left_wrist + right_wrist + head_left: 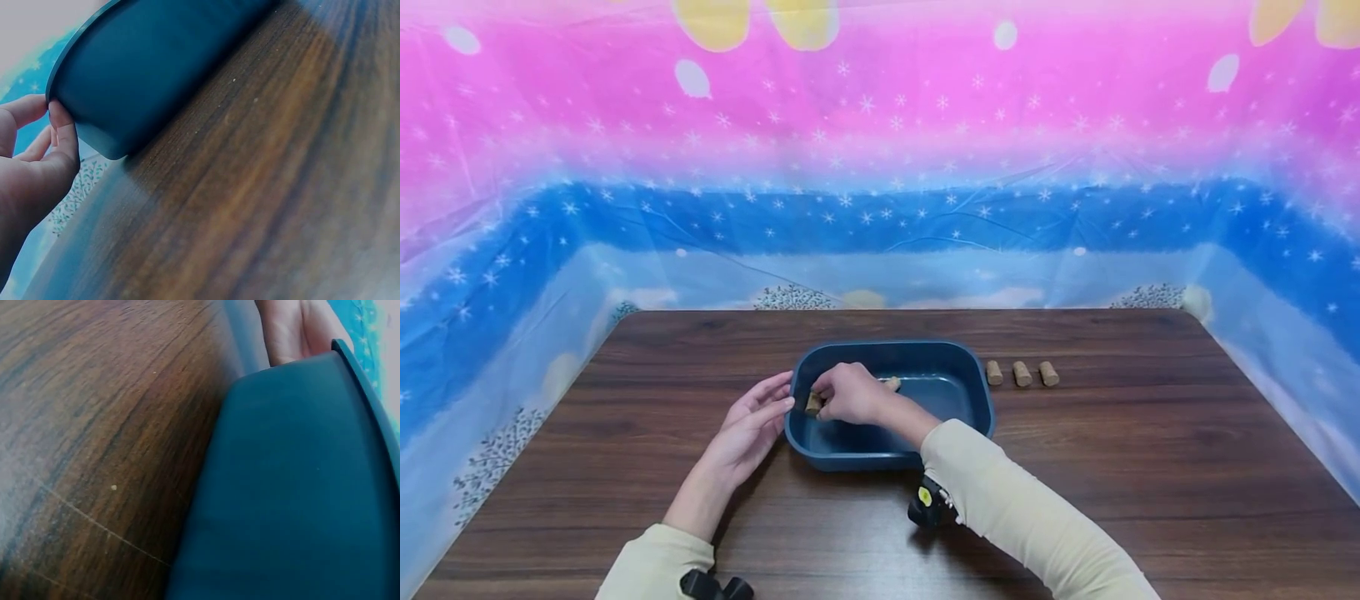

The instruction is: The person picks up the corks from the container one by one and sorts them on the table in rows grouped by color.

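Clock bearings taken from tub centre, head view, 12 at the far edge of the table.

Far left: cream sleeve (655, 567), black strapped-on device (715, 585) at the wrist. Left hand (751, 429) at 9 o'clock, fingers and thumb extended, tips touching the rim end of the dark blue-green, rounded-rectangular, deep-walled tub (865, 462); not clenched. Tub sits upright on the dark brown wood-grain table (1150, 467).

Inside the tub, at 9 o'clock near the end wall: short tan cylindrical cork (813, 404). Right hand (852, 393) reaches over the near wall, fingers curled, pinching this cork; fingertips partly hidden. Second tan cork (892, 383) inside, near 12 o'clock, partly behind the hand. Right sleeve (1022, 492), cream, comes in from 5 o'clock.

Outside, just short of 3 o'clock: three tan corks (1022, 373) in a spaced row, nearest one just beside the tub wall.
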The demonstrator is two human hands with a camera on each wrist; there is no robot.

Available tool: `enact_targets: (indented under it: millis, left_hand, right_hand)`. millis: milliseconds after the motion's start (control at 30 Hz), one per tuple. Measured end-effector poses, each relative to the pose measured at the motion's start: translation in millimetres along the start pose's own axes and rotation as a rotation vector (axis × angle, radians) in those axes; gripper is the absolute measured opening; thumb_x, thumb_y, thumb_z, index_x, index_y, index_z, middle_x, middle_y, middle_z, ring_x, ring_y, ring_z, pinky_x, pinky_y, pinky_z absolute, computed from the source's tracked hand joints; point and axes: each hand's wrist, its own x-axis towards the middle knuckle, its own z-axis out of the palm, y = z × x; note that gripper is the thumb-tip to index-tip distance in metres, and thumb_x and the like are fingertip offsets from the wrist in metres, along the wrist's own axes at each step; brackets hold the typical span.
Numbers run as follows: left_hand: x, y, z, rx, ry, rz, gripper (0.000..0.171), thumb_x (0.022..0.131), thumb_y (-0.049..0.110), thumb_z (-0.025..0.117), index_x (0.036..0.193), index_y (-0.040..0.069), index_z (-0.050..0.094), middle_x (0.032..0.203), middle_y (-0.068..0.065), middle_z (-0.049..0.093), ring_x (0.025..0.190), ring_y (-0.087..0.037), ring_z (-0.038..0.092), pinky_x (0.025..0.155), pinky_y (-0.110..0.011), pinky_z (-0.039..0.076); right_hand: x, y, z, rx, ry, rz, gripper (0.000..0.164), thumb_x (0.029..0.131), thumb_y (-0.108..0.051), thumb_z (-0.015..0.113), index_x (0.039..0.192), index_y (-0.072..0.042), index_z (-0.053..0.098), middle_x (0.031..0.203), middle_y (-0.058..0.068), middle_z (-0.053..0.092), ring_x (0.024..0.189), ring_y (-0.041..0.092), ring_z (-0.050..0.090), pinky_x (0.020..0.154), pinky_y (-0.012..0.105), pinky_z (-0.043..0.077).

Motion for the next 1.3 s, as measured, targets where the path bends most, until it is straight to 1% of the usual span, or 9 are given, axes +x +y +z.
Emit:
enact_targets:
  millis: [233,333,533,700,867,1033,1167,1300]
  left_hand:
    - [0.0,-0.6,0.0,-0.004,0.000,-0.003,0.051,0.097,-0.001,0.050,0.144,-0.004,0.032,0.119,-0.007,0.049,0.108,-0.014,0.054,0.095,-0.025,0.045]
    - [0.0,-0.4,-0.2,-0.010,0.001,0.001,0.050,0.097,-0.002,0.050,0.144,-0.004,0.032,0.119,-0.007,0.050,0.107,-0.014,0.054,0.094,-0.025,0.046]
    - [0.1,-0.1,0.0,-0.015,0.000,-0.001,0.050,0.097,-0.002,0.050,0.144,-0.004,0.033,0.120,-0.008,0.049,0.108,-0.015,0.054,0.092,-0.024,0.047]
    - [-0.2,0.4,0.4,-0.011,-0.003,-0.002,0.051,0.097,-0.001,0.051,0.144,-0.004,0.032,0.120,-0.008,0.048,0.107,-0.015,0.054,0.092,-0.024,0.047]
    - [-1.2,0.8,0.3,0.000,-0.012,-0.003,0.052,0.097,0.001,0.052,0.145,-0.005,0.031,0.121,-0.008,0.047,0.108,-0.014,0.053,0.093,-0.024,0.046]
    - [-1.3,0.9,0.2,0.002,-0.011,-0.006,0.052,0.098,0.001,0.052,0.145,-0.004,0.031,0.121,-0.008,0.047,0.107,-0.013,0.054,0.093,-0.024,0.046]
    - [-0.9,0.9,0.2,0.001,-0.012,-0.004,0.052,0.097,0.000,0.051,0.145,-0.004,0.031,0.121,-0.008,0.047,0.106,-0.013,0.054,0.093,-0.024,0.046]
    - [-1.0,1.3,-0.2,0.002,-0.019,-0.001,0.052,0.097,0.000,0.051,0.145,-0.004,0.031,0.120,-0.007,0.047,0.106,-0.013,0.053,0.093,-0.024,0.046]
  right_hand:
    - [1,0,6,-0.011,0.006,0.005,0.031,0.085,-0.011,0.075,0.116,-0.006,0.070,0.105,0.003,0.070,0.100,0.014,0.063,0.088,0.029,0.050]
    - [2,0,8,-0.031,0.009,-0.013,0.031,0.085,-0.011,0.075,0.116,-0.007,0.070,0.105,0.002,0.070,0.100,0.014,0.062,0.089,0.030,0.049]
    - [2,1,10,-0.080,0.014,-0.045,0.032,0.085,-0.011,0.075,0.116,-0.007,0.070,0.106,0.003,0.069,0.098,0.014,0.062,0.088,0.027,0.050]
    - [2,2,12,-0.127,0.037,-0.069,0.029,0.084,-0.010,0.075,0.113,-0.005,0.071,0.106,0.005,0.066,0.097,0.014,0.060,0.085,0.024,0.049]
    - [2,4,14,-0.144,0.058,-0.093,0.027,0.085,-0.008,0.074,0.112,-0.005,0.072,0.105,0.005,0.069,0.096,0.014,0.062,0.085,0.024,0.050]
    - [3,5,15,-0.125,0.055,-0.098,0.028,0.085,-0.008,0.074,0.113,-0.007,0.071,0.105,0.003,0.069,0.096,0.012,0.063,0.085,0.023,0.050]
    - [3,5,14,-0.090,0.045,-0.104,0.030,0.085,-0.009,0.075,0.114,-0.007,0.071,0.105,0.002,0.069,0.096,0.011,0.063,0.084,0.022,0.050]
    - [3,4,11,-0.046,0.039,-0.092,0.032,0.084,-0.010,0.076,0.116,-0.008,0.070,0.105,0.002,0.069,0.096,0.011,0.062,0.082,0.022,0.050]
